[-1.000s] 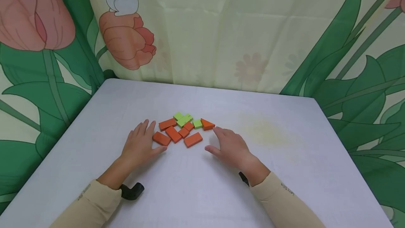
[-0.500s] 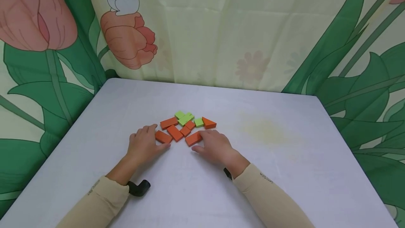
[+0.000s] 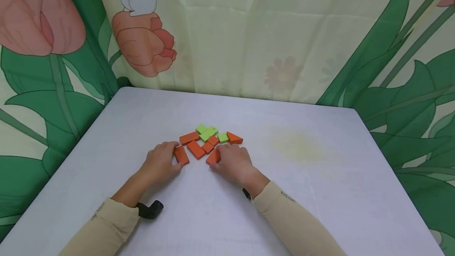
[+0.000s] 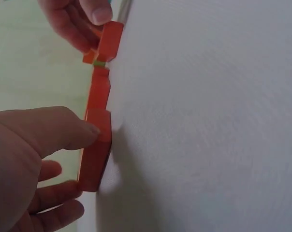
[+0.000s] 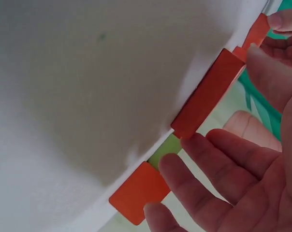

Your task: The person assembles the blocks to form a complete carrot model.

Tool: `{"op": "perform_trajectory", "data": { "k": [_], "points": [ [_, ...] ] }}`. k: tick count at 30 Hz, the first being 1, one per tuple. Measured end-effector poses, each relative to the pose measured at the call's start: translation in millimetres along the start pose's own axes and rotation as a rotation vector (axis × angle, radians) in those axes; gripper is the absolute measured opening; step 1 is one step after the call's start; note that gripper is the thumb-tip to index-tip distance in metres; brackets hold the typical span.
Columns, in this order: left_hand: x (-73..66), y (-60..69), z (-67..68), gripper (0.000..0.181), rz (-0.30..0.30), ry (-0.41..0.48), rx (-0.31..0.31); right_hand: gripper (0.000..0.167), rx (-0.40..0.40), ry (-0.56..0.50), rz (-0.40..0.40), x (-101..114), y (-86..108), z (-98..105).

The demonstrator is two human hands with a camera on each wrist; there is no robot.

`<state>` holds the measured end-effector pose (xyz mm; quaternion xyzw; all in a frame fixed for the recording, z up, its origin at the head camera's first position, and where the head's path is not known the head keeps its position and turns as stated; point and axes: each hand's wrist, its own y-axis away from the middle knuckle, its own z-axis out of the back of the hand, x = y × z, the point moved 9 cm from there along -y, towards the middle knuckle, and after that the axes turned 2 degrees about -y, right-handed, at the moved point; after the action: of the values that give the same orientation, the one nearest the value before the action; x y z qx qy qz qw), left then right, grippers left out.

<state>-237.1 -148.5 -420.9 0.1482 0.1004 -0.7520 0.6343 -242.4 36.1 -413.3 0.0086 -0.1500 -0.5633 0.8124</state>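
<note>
My left hand [image 3: 158,164] pinches an orange-red rectangular block [image 3: 181,155] at the left of a loose group on the table. In the left wrist view its thumb presses the near face of that block [image 4: 94,159]. A second orange-red rectangular block [image 3: 213,156] sits between the thumb and fingers of my right hand [image 3: 235,162], which partly covers it. The right wrist view shows this block [image 5: 209,94] with thumb and fingertips at its two ends. Both blocks lie on the tabletop.
Just beyond the hands lie two more orange-red rectangular blocks [image 3: 196,149], small orange pieces [image 3: 208,147], green blocks [image 3: 208,133] and an orange triangular block [image 3: 234,138]. A white cloth covers the table [image 3: 320,192]. A printed curtain [image 3: 227,38] hangs behind its far edge.
My right hand has moved left from beside the triangular block and taken hold of the right rectangular block. My left fingers have closed on the left block. Both blocks have turned to a steeper angle.
</note>
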Motion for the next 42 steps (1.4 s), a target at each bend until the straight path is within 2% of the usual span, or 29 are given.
{"op": "perform_trajectory", "data": {
  "k": [6, 10, 15, 24, 29, 37, 42],
  "points": [
    [-3.9, 3.2, -8.2, 0.064, -0.061, 0.130, 0.139, 0.044, 0.028, 0.009, 0.012, 0, 0.8, -1],
    [-8.6, 7.5, -13.1, 0.062, -0.099, 0.201, 0.183, 0.049, 0.065, -0.031, 0.049, -3, 6.0, -5],
    [-21.1, 14.5, -23.2, 0.062, -0.117, 0.227, 0.217, 0.055, 0.091, -0.057, 0.085, -8, 20.9, -10],
    [-47.7, 16.4, -33.4, 0.064, -0.094, 0.256, 0.223, 0.053, 0.098, -0.008, 0.126, -8, 39.9, -7],
    [-58.2, 15.5, -36.7, 0.063, -0.106, 0.276, 0.220, 0.054, 0.103, -0.010, 0.127, -8, 45.4, -6],
    [-67.8, 14.7, -39.1, 0.063, -0.135, 0.282, 0.214, 0.053, 0.076, -0.078, 0.172, -7, 45.3, -4],
    [-74.0, 15.0, -38.8, 0.064, -0.151, 0.284, 0.219, 0.055, 0.087, -0.139, 0.164, -9, 42.8, -5]
  ]
}}
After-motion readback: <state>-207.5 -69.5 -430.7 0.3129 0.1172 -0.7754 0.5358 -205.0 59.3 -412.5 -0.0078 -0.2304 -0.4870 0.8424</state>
